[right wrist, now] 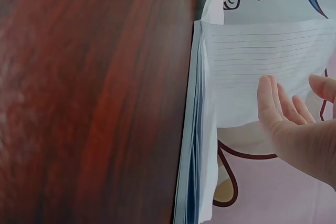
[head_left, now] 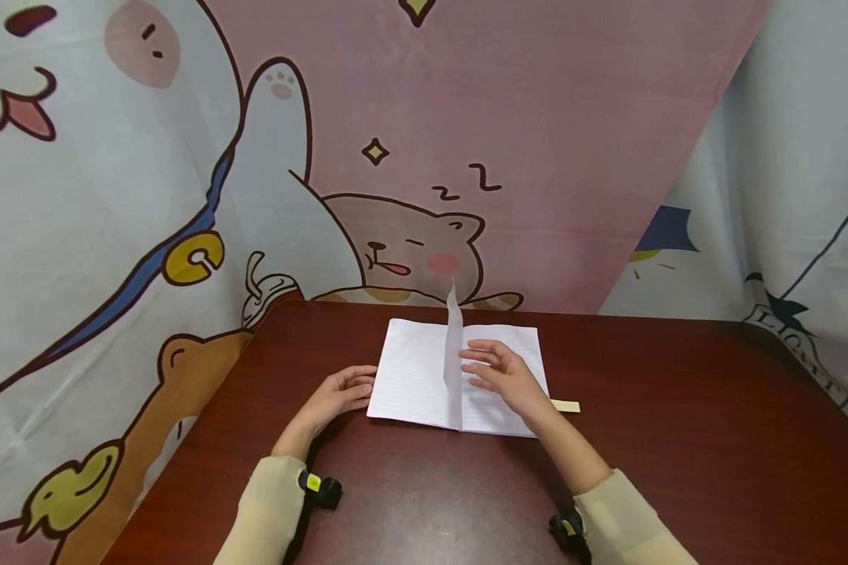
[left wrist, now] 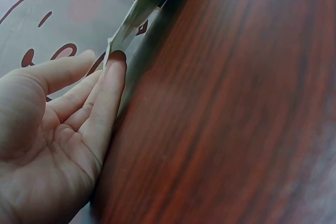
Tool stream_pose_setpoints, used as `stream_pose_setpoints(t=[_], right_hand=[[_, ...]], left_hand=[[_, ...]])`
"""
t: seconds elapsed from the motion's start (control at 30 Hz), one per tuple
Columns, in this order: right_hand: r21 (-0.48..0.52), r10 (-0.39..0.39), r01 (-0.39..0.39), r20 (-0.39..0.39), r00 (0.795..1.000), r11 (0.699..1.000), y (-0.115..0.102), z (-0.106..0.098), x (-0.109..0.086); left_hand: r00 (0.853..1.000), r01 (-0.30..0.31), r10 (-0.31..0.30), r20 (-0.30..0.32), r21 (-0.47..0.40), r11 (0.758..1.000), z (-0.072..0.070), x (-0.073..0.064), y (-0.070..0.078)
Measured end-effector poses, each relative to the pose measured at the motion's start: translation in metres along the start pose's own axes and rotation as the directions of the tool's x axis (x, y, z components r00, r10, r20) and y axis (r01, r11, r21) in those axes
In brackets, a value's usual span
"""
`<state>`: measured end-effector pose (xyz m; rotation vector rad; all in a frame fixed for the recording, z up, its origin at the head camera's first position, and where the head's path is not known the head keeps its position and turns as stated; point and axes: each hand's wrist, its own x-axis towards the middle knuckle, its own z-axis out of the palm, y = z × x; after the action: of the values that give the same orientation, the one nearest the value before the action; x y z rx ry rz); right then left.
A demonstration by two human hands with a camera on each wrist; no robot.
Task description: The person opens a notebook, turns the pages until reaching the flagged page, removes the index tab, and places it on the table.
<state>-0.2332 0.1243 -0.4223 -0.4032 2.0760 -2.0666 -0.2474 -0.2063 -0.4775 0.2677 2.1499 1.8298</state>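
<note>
table (head_left: 678,424): room both sides of notebook (head_left: 408,369), which lies open near back edge, long axis left-right, spine (head_left: 461,428) pointing away. page (head_left: 454,353) upright at spine. right hand (head_left: 500,370) released beside page; left hand (head_left: 338,394) loose, fingertips (left wrist: 115,61) at notebook's left edge.

My left hand (head_left: 342,394) at left edge of the notebook (head_left: 410,373), fingertips touching it, fingers nearly straight. My right hand (head_left: 505,379) above its right half, fingers loosely extended, thumb apart. Both forearms (head_left: 572,451) reach in from its near side.
</note>
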Motion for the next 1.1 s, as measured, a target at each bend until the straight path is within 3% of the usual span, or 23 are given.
stream_pose_setpoints(t=[0.67,1.1], right_hand=[[-0.053,-0.021,0.025,0.073,0.997,0.998,0.0089,0.0029,0.0008],[-0.060,0.000,0.003,0.054,0.999,0.998,0.0036,-0.0008,-0.0022]], left_hand=[[1.000,0.005,-0.005,-0.001,0.007,1.000,-0.0003,0.0006,-0.0011],[1.000,0.012,-0.012,-0.002,0.005,1.000,0.0015,-0.0004,0.0011]])
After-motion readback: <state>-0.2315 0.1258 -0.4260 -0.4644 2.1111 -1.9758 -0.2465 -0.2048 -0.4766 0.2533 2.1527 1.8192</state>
